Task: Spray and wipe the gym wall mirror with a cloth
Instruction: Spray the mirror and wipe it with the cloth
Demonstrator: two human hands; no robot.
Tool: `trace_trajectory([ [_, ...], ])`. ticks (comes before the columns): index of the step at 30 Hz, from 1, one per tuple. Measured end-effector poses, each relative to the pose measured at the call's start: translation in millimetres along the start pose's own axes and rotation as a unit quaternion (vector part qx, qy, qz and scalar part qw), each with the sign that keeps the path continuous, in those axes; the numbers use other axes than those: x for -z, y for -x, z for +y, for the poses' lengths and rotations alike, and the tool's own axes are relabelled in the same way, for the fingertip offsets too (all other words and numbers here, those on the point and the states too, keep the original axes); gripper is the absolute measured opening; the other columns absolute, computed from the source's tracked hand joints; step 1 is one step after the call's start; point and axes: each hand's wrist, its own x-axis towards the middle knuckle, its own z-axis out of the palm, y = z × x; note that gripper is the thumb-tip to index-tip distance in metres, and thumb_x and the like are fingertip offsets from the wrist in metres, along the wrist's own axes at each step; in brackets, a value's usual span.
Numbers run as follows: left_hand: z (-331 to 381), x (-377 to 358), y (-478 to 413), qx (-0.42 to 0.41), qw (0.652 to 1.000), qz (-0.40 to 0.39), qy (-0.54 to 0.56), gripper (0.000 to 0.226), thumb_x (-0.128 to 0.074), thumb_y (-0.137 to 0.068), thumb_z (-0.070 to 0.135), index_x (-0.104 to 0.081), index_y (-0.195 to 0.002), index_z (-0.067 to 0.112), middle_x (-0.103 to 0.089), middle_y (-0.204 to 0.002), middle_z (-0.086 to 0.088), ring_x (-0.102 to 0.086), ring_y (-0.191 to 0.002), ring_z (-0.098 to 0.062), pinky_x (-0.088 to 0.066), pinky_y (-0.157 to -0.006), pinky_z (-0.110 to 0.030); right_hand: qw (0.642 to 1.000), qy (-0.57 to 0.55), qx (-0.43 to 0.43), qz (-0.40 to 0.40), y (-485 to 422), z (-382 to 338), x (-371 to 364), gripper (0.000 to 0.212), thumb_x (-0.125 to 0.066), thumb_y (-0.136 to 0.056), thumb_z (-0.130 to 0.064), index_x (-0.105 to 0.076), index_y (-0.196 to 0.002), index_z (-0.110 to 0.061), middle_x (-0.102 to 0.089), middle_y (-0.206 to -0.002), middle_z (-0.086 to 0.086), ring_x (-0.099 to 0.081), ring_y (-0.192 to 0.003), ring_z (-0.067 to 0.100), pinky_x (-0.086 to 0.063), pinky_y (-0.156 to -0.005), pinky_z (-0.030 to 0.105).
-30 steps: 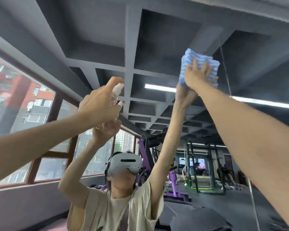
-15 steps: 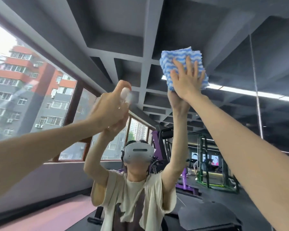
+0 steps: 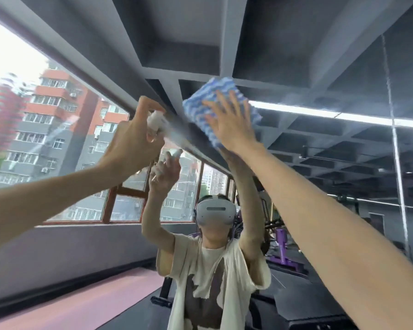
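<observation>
Right of the cloth [image 3: 198, 103] the mirror [image 3: 332, 55] lies open; spray bottle [image 3: 155, 121] crowds left.

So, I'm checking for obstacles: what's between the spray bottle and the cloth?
Nothing solid: the head view shows only bare mirror glass between the spray bottle in the left hand and the cloth pressed flat by the right hand.

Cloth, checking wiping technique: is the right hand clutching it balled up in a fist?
No, the right hand presses the cloth flat against the mirror with its fingers straight and spread.
</observation>
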Motion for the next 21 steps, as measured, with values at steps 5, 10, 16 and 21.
trace_trajectory([
  [5, -12, 21, -2, 0.011, 1.0, -0.027, 0.002, 0.042, -0.059, -0.091, 0.004, -0.038, -0.126, 0.008, -0.056, -0.083, -0.004, -0.052, -0.046, -0.017, -0.042, -0.033, -0.016, 0.995, 0.001, 0.096, -0.005, 44, -54, -33, 0.052, -0.023, -0.102, -0.044, -0.039, -0.149, -0.029, -0.019, -0.162, 0.008, -0.011, -0.15, 0.035, -0.004, -0.119, 0.057],
  [10, -18, 22, 6, 0.006, 0.997, -0.083, 0.008, 0.048, -0.058, -0.089, 0.0, -0.037, -0.13, 0.015, -0.058, -0.089, -0.007, -0.053, -0.05, -0.017, -0.045, -0.035, -0.019, 0.996, 0.038, 0.076, 0.012, 34, -21, -23, 0.057, -0.01, -0.101, -0.044, -0.025, -0.154, -0.03, -0.014, -0.164, 0.004, -0.007, -0.151, 0.029, -0.006, -0.12, 0.055],
  [16, -20, 9, -2, 0.078, 0.988, -0.086, 0.096, 0.026, -0.059, -0.093, 0.023, -0.038, -0.105, 0.015, -0.059, -0.089, -0.01, -0.06, -0.068, -0.024, -0.05, -0.057, -0.032, 0.987, -0.064, 0.149, 0.016, 72, -90, -49, 0.049, -0.055, -0.098, -0.025, -0.041, -0.145, -0.02, -0.034, -0.156, 0.01, -0.023, -0.147, 0.032, -0.015, -0.119, 0.057],
  [21, -8, -22, -8, 0.17, 0.954, -0.116, 0.219, 0.03, -0.055, -0.096, 0.029, -0.032, -0.104, 0.011, -0.047, -0.088, -0.004, -0.049, -0.072, -0.013, -0.044, -0.061, -0.029, 0.898, -0.426, -0.04, -0.101, 81, -95, -15, 0.059, -0.035, -0.102, -0.006, -0.014, -0.156, -0.018, -0.037, -0.154, 0.008, -0.029, -0.145, 0.023, -0.023, -0.118, 0.04],
])
